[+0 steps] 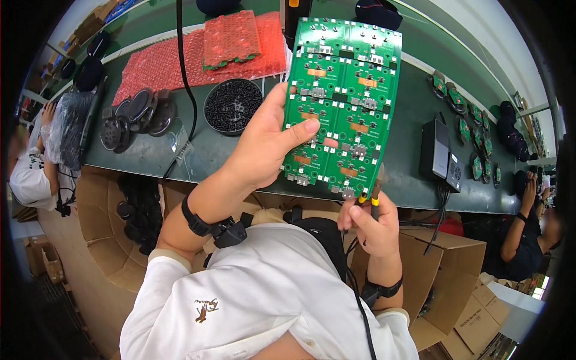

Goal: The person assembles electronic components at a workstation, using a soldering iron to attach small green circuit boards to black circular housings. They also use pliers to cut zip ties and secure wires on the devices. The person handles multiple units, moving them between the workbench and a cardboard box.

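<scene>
A green circuit board panel (336, 108), made of several repeated sections with small white and orange parts, is held up over the bench. My left hand (261, 141) grips it by the left edge, thumb across the front and the other fingers mostly hidden behind. At its lower right corner, my right hand (378, 228) is closed around a pair of pliers (376, 197) with black and yellow handles. The jaws of the pliers are close to the board's edge; whether they touch it I cannot tell.
On the green bench (240, 171) stand a bowl of small black parts (233, 106), round black pieces (141, 111), red bubble wrap (159, 66) and a black device (441, 153). Small round boards (477, 135) lie at right. Cardboard boxes (447, 240) stand below. Other people sit at both sides.
</scene>
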Demonstrator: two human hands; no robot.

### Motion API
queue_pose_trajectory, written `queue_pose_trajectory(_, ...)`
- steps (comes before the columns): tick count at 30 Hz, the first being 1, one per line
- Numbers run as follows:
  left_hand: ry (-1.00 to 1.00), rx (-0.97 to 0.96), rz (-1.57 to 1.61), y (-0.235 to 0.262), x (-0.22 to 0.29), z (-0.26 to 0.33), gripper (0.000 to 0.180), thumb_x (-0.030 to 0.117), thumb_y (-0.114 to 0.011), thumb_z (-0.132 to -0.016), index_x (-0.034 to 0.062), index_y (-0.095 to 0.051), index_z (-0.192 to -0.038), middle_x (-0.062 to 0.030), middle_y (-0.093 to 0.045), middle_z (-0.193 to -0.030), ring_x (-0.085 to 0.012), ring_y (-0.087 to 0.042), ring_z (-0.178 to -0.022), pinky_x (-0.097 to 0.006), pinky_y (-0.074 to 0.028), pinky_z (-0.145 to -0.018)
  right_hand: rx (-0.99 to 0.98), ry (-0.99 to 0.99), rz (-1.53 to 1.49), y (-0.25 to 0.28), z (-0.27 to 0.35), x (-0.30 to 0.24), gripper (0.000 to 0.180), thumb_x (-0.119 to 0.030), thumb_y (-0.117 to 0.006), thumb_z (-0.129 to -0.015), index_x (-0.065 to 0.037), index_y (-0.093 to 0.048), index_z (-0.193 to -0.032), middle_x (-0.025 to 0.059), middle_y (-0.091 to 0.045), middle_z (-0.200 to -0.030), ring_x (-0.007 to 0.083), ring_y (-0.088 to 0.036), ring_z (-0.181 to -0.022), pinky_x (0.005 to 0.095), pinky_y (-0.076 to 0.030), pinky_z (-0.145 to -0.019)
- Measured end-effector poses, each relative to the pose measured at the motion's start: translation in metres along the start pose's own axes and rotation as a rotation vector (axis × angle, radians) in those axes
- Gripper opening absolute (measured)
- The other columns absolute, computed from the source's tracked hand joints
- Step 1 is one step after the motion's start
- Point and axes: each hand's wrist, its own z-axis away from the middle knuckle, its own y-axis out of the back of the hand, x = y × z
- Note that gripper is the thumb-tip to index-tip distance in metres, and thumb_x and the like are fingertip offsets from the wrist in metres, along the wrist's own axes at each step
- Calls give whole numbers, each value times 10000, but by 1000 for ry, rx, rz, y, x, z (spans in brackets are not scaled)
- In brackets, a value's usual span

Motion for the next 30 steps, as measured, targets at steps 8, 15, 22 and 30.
queue_pose_trajectory(8,-50,-4,-234,-4,-5,12,529,46,-620,-1004,44,-354,-1461,-125,-622,-1308,-214,-675,-1126,-376,-607,-903,236,15,270,-12,-11,-24,181,-66,-631,-1000,16,-632,-1161,29,-681,-971,86,-610,-824,250,-497,-741)
queue_pose_trajectory(15,23,27,-89,-1,-5,9,377,208,-479,-1099,56,-434,-1441,-88,-638,-1280,-146,-680,-1089,-345,-625,-861,179,-1,256,2,-6,-4,205,-28,-604,-1003,30,-628,-1199,53,-670,-939,75,-547,-710,253,-456,-630)
queue_pose_trajectory(22,223,27,134,8,-19,15,366,222,-473,-1102,81,-453,-1439,-65,-653,-1246,-137,-699,-1023,-325,-642,-786,40,-28,-58,-10,-5,5,273,-4,-606,-996,32,-613,-1266,60,-673,-982,113,-617,-823,271,-499,-692)
queue_pose_trajectory(30,88,19,-13,5,-15,26,320,220,-449,-1119,69,-467,-1401,-69,-632,-1282,-124,-676,-1072,-310,-627,-827,223,87,283,-9,-22,-8,208,-25,-588,-1005,13,-609,-1209,-20,-640,-975,42,-543,-830,230,-456,-728)
